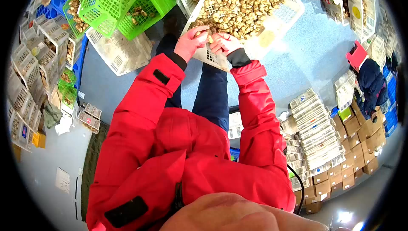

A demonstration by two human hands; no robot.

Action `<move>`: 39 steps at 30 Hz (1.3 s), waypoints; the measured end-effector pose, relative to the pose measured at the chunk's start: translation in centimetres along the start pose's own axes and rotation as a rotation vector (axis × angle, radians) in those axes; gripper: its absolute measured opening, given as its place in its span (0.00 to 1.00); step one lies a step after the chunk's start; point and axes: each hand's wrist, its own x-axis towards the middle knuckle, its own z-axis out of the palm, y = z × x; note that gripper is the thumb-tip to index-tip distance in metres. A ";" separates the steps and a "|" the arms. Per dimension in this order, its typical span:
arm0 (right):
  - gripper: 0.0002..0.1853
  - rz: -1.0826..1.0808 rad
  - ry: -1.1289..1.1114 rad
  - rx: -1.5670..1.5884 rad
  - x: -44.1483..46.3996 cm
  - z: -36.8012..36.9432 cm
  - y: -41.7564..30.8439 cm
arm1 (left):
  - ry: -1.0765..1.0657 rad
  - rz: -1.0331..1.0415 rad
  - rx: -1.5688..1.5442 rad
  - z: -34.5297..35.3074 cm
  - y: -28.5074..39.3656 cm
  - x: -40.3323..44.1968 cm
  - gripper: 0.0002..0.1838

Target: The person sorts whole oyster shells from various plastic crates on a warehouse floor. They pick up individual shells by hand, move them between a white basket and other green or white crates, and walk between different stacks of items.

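Note:
A large white plastic crate (pixel 293 8) stands before me, holding a heap of small brown-and-cream, mushroom-like pieces (pixel 244 8). Over its near edge, my left hand (pixel 192 43) is closed, with a brown-and-cream piece (pixel 209 38) showing at its fingertips. Close beside it, my right hand (pixel 225 44) has its fingers curled inward near the same piece. Whatever lies inside the right fingers is hidden.
Bright green crates (pixel 140 22) with a few similar pieces stand at the upper left, by an upturned white crate (pixel 121 52). White crates (pixel 316 133) and cardboard boxes (pixel 352 141) are stacked at the right. Another person (pixel 372 82) is at the far right.

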 end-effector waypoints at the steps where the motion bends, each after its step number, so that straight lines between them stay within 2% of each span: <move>1: 0.17 -0.072 0.262 -0.361 -1.0 -1.2 0.5 | 0.019 0.031 0.045 0.3 0.2 -0.1 0.15; 3: 0.24 -0.229 0.449 -0.504 -1.1 1.4 1.9 | 0.057 0.088 0.129 0.6 0.0 -0.1 0.13; 4: 0.29 -0.227 0.288 -0.448 -1.3 2.2 1.8 | 0.080 0.125 0.168 0.4 -0.3 0.1 0.12; 5: 0.26 -0.253 0.495 -0.742 -0.8 4.4 2.5 | 0.052 0.158 0.126 0.5 -0.7 0.3 0.13; 7: 0.23 -0.355 0.617 -1.457 -0.4 5.6 2.8 | -0.004 0.213 0.040 0.5 -1.7 0.5 0.13; 8: 0.20 -0.421 0.537 -1.102 -0.3 6.4 3.1 | -0.016 0.217 -0.001 0.6 -1.6 0.4 0.13; 9: 0.18 -0.317 0.552 -1.053 0.2 4.1 3.3 | 0.009 0.188 0.001 0.5 -1.5 0.1 0.13; 11: 0.18 -0.374 0.705 -0.876 0.0 4.1 4.5 | 0.062 0.137 0.003 0.3 -0.9 -0.5 0.13; 13: 0.18 -0.304 0.652 -0.941 0.2 2.2 3.8 | 0.103 0.110 -0.045 -0.4 -0.9 -0.7 0.15; 14: 0.16 -0.286 0.574 -0.921 0.1 2.7 3.0 | 0.101 0.077 -0.077 -1.0 -0.8 -0.9 0.15; 15: 0.11 -0.340 0.642 -0.780 -0.1 4.1 2.9 | 0.096 0.048 -0.110 -1.4 -0.7 -0.9 0.16; 17: 0.08 -0.271 0.724 -0.722 -0.3 4.8 2.0 | 0.074 -0.014 -0.111 -2.0 -0.8 -1.1 0.19; 18: 0.06 -0.343 0.542 -0.627 0.2 3.8 1.9 | 0.070 -0.036 -0.122 -2.3 -1.0 -1.3 0.19; 19: 0.06 -0.192 0.610 -0.657 -0.3 2.8 1.4 | 0.067 -0.059 -0.134 -2.7 -1.3 -1.4 0.19; 21: 0.08 -0.227 0.444 -0.533 0.2 1.8 1.0 | 0.045 -0.077 -0.200 -3.1 -1.4 -1.5 0.19; 22: 0.13 -0.243 0.552 -0.625 0.4 1.4 1.2 | 0.020 -0.073 -0.259 -3.6 -1.5 -1.4 0.19; 23: 0.17 -0.300 0.565 -0.576 0.5 1.9 1.3 | 0.000 -0.065 -0.318 -4.3 -1.7 -1.3 0.20; 24: 0.18 -0.283 0.525 -0.515 0.8 1.2 1.1 | -0.114 -0.014 -0.474 -5.0 -1.5 -1.3 0.21; 25: 0.19 -0.269 0.490 -0.454 1.1 0.1 0.9 | -0.118 -0.070 -0.571 -5.7 -1.3 -1.1 0.23; 27: 0.17 -0.259 0.347 -0.375 1.6 0.3 0.5 | -0.178 -0.044 -0.725 -7.0 -1.3 -0.5 0.22; 29: 0.14 -0.233 0.486 -0.513 1.6 1.2 0.3 | -0.254 0.024 -0.798 -7.4 -1.0 -0.3 0.21; 30: 0.11 -0.219 0.396 -0.483 1.9 1.4 0.0 | -0.290 0.059 -0.833 -7.4 -0.6 -0.5 0.21; 33: 0.11 -0.209 0.300 -0.375 2.6 2.9 -0.3 | -0.265 0.103 -0.709 -7.2 0.6 -1.0 0.21; 34: 0.13 -0.303 0.557 -0.527 2.4 4.7 0.2 | -0.287 0.101 -0.737 -7.2 0.7 -0.9 0.23; 39: 0.11 -0.375 0.523 -0.401 2.4 3.9 -0.3 | -0.300 0.070 -0.698 -6.9 1.2 -1.0 0.25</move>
